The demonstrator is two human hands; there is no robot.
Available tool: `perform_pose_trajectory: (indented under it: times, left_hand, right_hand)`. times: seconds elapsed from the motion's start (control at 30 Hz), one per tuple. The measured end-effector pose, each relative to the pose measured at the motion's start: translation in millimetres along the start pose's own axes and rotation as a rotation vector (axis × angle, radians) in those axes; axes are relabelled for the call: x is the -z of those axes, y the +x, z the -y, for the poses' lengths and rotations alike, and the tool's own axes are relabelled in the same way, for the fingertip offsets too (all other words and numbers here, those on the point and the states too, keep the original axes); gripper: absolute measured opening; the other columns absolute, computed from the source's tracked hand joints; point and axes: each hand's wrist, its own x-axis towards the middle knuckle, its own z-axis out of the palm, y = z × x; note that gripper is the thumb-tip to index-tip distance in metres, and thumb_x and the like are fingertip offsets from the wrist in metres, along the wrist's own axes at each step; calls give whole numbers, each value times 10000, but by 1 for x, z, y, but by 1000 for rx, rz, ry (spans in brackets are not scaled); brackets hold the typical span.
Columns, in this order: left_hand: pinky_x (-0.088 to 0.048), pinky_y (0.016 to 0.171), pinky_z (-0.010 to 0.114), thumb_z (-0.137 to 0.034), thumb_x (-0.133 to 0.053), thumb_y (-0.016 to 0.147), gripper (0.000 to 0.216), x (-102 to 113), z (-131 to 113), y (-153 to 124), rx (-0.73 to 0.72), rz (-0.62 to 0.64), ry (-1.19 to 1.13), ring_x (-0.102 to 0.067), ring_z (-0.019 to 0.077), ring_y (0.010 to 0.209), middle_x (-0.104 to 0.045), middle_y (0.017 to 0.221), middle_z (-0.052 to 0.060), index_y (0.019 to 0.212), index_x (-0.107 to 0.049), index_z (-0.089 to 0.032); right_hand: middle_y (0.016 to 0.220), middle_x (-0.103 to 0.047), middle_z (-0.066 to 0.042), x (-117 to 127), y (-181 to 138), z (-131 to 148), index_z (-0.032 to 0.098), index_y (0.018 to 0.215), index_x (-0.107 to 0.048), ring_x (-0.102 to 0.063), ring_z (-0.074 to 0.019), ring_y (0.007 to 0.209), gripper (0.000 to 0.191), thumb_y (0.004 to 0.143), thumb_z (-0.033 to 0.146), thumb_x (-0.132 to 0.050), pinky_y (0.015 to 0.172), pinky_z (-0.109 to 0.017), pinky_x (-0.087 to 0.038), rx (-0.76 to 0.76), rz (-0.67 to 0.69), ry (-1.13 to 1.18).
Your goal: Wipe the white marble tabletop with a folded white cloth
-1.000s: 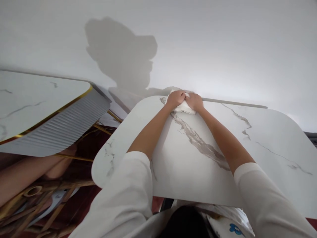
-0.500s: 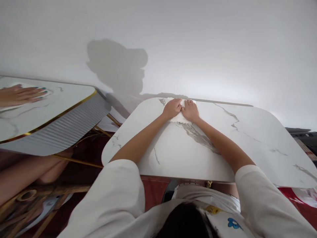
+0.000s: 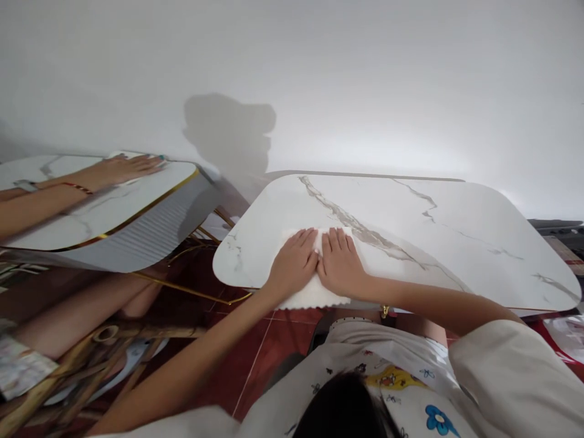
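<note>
A thin white cloth [image 3: 326, 298] with a wavy edge lies on the marble-patterned tabletop [image 3: 456, 213], part of it hanging past the near edge. Both my palms press it down, side by side. My left hand [image 3: 294, 261] lies flat with its fingers stretched forward. Beside it, my right hand [image 3: 341, 261] also rests flat on the cloth, and the thumbs nearly meet. Neither hand is wrapped around anything. My palms hide the middle of the cloth.
To the left is a second marble-patterned table [image 3: 91, 210] with gold trim and a ribbed grey side. Another person's hand [image 3: 118, 170] lies on a white cloth there. A bamboo chair [image 3: 114, 334] stands below on the red tiled floor [image 3: 260, 347]. Behind both tables rises a white wall [image 3: 365, 91].
My hands have slid the cloth from the tabletop's far edge back to its near edge, slightly left. The other person's hand now reaches farther right on the left table.
</note>
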Motion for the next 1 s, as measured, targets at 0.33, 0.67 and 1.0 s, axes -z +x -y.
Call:
perform_pose_trajectory:
  times: [0.33, 0.67, 1.0]
  left_hand:
    - [-337, 1142, 481, -230, -365, 868, 535, -12, -61, 10, -73, 4, -133, -409, 264, 1363, -501, 1426, 131, 1384, -458, -125]
    - [-392, 1088, 371, -232, -400, 844, 432, -39, -14, 160, -66, -78, -296, -535, 228, 1223, -599, 1308, 103, 1227, -579, -143]
    - [-373, 1079, 363, -242, -451, 831, 467, -67, 34, 272, 43, -82, -275, -539, 251, 1232, -601, 1331, 85, 1267, -603, -171]
  right_hand:
    - [1547, -291, -195, 12, -44, -49, 31, 1472, -325, -223, -304, 1448, 592, 941, 292, -312, 1152, -513, -226, -86, 28, -3]
    - [1532, -345, -162, 5, 96, -134, 44, 1446, -357, -264, -276, 1424, 560, 960, 315, -292, 1142, -428, -206, -109, 23, -19]
    - [1482, -423, -171, -10, 201, -180, 28, 1386, -434, -307, -291, 1395, 528, 955, 319, -343, 1130, -407, -216, -140, -54, -2]
